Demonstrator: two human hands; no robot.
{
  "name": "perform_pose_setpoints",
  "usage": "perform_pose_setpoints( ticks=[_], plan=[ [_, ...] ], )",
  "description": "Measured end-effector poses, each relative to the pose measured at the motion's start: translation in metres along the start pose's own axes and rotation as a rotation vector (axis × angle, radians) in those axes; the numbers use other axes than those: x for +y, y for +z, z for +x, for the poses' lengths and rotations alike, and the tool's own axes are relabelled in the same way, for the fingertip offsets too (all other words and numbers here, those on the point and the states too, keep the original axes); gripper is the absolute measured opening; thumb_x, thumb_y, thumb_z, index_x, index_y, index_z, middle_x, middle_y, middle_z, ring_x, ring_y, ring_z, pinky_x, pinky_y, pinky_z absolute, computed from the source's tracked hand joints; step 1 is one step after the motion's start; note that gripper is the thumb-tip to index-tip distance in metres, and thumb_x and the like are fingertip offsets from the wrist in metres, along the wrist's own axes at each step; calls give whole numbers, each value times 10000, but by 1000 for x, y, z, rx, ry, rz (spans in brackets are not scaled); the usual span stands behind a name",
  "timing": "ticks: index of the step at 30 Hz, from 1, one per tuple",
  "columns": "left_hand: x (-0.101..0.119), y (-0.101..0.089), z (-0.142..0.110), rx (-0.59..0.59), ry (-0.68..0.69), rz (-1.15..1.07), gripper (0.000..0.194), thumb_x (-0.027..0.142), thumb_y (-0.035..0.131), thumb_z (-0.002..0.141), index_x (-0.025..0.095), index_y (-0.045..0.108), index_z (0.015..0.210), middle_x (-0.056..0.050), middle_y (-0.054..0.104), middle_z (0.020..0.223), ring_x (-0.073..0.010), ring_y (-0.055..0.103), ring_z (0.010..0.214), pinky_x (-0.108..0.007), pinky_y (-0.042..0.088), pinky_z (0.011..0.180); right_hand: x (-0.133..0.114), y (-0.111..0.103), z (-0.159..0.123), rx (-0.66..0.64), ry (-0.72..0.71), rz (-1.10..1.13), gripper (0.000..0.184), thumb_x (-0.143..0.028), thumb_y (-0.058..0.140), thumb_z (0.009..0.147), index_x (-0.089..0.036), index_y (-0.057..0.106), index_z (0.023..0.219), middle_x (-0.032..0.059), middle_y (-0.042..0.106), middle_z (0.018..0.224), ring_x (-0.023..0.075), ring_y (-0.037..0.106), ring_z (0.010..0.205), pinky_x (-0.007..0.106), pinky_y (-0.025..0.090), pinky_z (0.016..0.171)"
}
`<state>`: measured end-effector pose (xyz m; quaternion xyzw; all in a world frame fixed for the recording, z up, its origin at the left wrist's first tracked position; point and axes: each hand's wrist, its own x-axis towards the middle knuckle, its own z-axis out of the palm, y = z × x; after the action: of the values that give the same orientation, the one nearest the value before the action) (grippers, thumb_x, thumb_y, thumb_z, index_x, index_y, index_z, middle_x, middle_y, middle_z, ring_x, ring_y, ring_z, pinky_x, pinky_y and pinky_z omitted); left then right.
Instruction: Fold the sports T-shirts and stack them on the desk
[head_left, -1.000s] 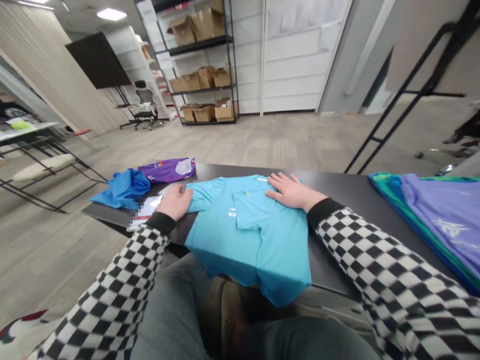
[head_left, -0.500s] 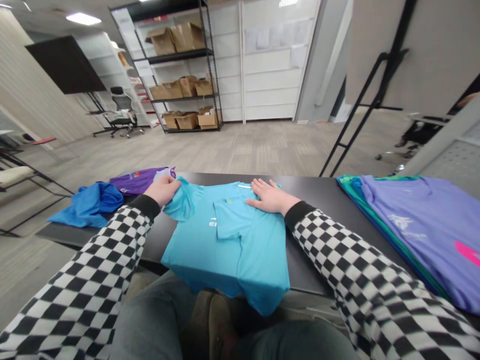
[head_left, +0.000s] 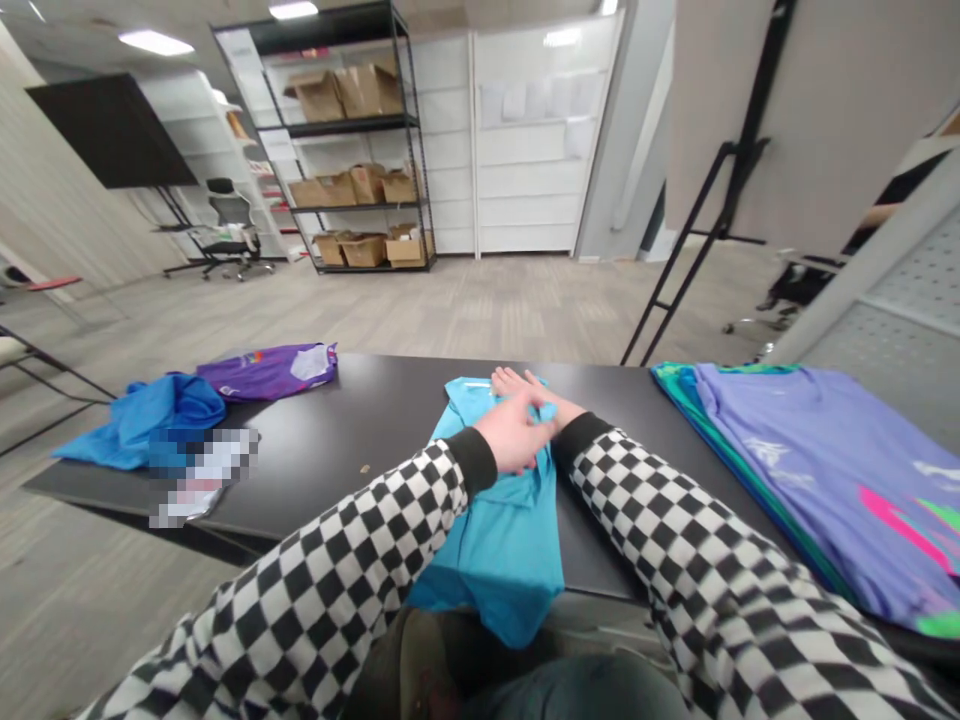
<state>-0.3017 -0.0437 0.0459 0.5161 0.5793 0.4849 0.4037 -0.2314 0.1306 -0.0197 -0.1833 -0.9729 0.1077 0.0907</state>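
Note:
A light-blue T-shirt lies on the dark table in front of me, its left side folded inward and its lower end hanging over the near edge. My left hand has crossed to the shirt's right side, fingers closed on a bunched bit of the light-blue sleeve. Partly beneath it, my right hand rests flat on the upper part of the shirt with fingers stretched out. The left hand hides some of the right hand and the fabric between them.
A pile of T-shirts, lavender on top, lies at the table's right. Toward the left are a crumpled blue garment, a purple garment and a blurred-out packet. Shelving with cardboard boxes stands beyond the table.
My left hand has carried the shirt's left sleeve rightward across the shirt, folding that side over. My right hand has stayed flat on the shirt. The blurred packet now shows at left.

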Motion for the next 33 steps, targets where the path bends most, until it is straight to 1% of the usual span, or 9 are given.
perform_pose_setpoints(
  ticks=[3,6,9,13,20,24,26,28,33],
  plan=[
    [-14,-14,-11,-137,22,-25,542,543,931,839,215,776,1242,-37,746,713,-199,619,454,-340,523,505,4,0,4,-78,51,-50,660,-394,380,1139,-271,423,1786,151,345,1865,387,279,1745,700,245,1387],
    [-24,-71,1,95,115,146,373,533,684,1005,209,792,1155,-35,742,728,-179,626,530,-312,536,552,0,-2,7,-105,74,-70,659,-402,348,1158,-257,398,1799,162,321,1869,382,256,1751,701,217,1391],
    [-44,-139,33,292,227,484,249,303,637,915,201,810,1062,-71,817,947,-246,765,905,-396,643,907,-4,-4,6,-127,103,-79,663,-391,371,1164,-205,395,1800,190,295,1871,380,229,1757,677,175,1402],
    [-77,-190,69,46,292,728,389,209,651,761,196,851,1093,-122,823,1276,-318,744,1269,-508,531,1238,-1,-5,4,-122,94,-75,644,-398,433,1159,-265,426,1790,154,314,1873,364,210,1764,671,160,1400],
    [-91,-188,90,-140,426,697,278,351,680,885,218,860,1050,-151,742,1472,-315,702,1381,-515,486,1282,-3,-28,-20,60,62,-59,548,-417,614,1087,-258,668,1608,163,510,1778,397,358,1714,704,153,1388],
    [-87,-193,101,-86,418,548,184,290,631,836,215,787,900,-118,801,1311,-274,749,1243,-472,537,1218,-19,-58,-46,149,196,-19,349,-373,529,1107,-236,838,1197,131,837,1332,335,747,1297,520,484,1204],
    [-88,-195,109,-106,420,535,123,262,604,787,224,721,788,-96,818,1194,-261,758,1153,-451,565,1167,-25,-70,-58,115,329,39,426,-492,496,1126,-236,817,1010,106,857,1035,290,784,979,409,568,927],
    [-90,-196,118,-148,422,560,92,245,582,741,233,664,701,-84,814,1099,-258,757,1076,-437,585,1111,-28,-76,-68,9,399,119,509,-672,556,1076,-243,772,907,82,818,889,263,735,812,369,529,753],
    [-94,-198,133,-114,406,600,124,254,538,711,239,638,639,-77,771,920,-255,734,926,-415,598,1003,-17,-75,-80,-164,400,259,520,-761,797,852,-247,733,905,47,780,869,230,671,742,349,485,661]
  ],
)
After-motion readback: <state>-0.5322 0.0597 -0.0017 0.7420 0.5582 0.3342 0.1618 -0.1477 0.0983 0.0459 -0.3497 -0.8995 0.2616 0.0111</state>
